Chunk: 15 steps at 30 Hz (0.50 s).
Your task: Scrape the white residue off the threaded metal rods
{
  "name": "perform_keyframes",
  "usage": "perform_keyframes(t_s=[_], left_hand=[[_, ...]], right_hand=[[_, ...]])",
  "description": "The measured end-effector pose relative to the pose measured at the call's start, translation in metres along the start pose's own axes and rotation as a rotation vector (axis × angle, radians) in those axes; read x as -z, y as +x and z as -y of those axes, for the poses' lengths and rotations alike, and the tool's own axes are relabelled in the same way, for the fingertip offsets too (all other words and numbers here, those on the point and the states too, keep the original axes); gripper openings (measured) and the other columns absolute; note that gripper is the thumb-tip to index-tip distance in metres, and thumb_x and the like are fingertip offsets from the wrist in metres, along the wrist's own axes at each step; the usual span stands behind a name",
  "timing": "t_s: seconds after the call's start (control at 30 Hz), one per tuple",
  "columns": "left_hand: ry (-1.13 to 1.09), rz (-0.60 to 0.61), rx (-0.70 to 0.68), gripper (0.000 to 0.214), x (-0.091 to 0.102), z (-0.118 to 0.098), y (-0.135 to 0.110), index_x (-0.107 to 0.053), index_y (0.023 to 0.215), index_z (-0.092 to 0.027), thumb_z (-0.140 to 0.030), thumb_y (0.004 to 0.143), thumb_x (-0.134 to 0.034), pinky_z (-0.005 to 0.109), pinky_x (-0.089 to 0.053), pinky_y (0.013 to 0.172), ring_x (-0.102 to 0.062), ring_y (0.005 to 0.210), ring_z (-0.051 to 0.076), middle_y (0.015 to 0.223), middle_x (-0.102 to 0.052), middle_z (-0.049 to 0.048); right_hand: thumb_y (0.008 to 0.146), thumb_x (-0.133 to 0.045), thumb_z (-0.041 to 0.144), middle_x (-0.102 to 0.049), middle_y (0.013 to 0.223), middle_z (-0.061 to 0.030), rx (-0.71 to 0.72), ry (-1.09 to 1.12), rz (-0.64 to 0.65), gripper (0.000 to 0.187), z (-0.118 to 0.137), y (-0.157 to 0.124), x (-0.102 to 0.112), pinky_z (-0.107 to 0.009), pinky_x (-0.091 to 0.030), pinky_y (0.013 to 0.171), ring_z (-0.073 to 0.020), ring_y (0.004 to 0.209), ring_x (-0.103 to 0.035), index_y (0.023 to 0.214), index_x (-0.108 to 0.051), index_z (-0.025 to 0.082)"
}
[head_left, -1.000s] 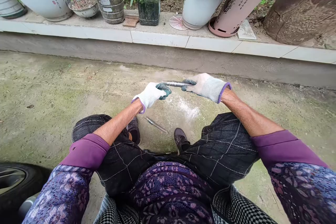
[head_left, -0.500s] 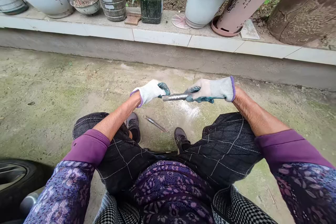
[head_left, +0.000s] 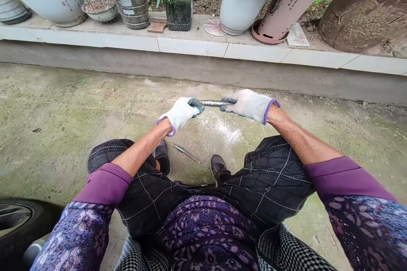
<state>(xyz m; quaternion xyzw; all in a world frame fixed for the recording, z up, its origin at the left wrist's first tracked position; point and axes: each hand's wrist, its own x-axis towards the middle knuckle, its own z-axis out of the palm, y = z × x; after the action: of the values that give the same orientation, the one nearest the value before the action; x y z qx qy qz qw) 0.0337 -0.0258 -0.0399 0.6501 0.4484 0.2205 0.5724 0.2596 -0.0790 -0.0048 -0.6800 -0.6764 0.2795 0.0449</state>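
Both of my hands wear white knit gloves with dark green fingertips. A short grey metal rod [head_left: 212, 103] lies level between them, above the concrete ground. My left hand [head_left: 182, 112] is closed on the rod's left end. My right hand [head_left: 246, 103] is closed on its right end. A second thin metal rod [head_left: 185, 153] lies on the ground between my two dark shoes, below the hands. I sit with my knees apart in dark quilted trousers.
A white powdery patch [head_left: 227, 131] marks the concrete under the hands. Behind runs a raised tiled ledge [head_left: 190, 44] carrying several plant pots, among them a white pot [head_left: 237, 8]. A car tyre [head_left: 19, 224] sits at the lower left.
The held rod and my right hand dropped and tilted half a second ago, then came back up to about where they were a second ago. The rod on the ground has not moved.
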Motion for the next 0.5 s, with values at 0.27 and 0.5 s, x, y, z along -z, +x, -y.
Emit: perform_keyframes(t_s=[0.27, 0.5], left_hand=[[-0.326, 0.077, 0.134, 0.015, 0.003, 0.012, 0.003, -0.072, 0.078, -0.011, -0.011, 0.063, -0.071, 0.028, -0.052, 0.068, -0.063, 0.064, 0.011, 0.073, -0.071, 0.0034], [-0.131, 0.111, 0.06, 0.007, 0.008, 0.006, 0.008, -0.068, 0.065, -0.013, -0.007, 0.063, -0.067, 0.021, -0.045, 0.058, -0.054, 0.054, 0.008, 0.057, -0.062, -0.0014]], right_hand=[[0.084, -0.064, 0.035, -0.052, 0.061, 0.0027, -0.131, 0.248, -0.023, 0.036, 0.026, -0.02, 0.013, -0.023, -0.032, 0.041, -0.0068, 0.045, -0.039, 0.114, -0.072, 0.017], [0.079, -0.07, 0.042, -0.054, 0.059, 0.003, -0.034, 0.437, 0.222, 0.033, 0.015, -0.023, 0.013, -0.02, -0.03, 0.036, -0.0058, 0.044, -0.04, 0.102, -0.074, 0.018]])
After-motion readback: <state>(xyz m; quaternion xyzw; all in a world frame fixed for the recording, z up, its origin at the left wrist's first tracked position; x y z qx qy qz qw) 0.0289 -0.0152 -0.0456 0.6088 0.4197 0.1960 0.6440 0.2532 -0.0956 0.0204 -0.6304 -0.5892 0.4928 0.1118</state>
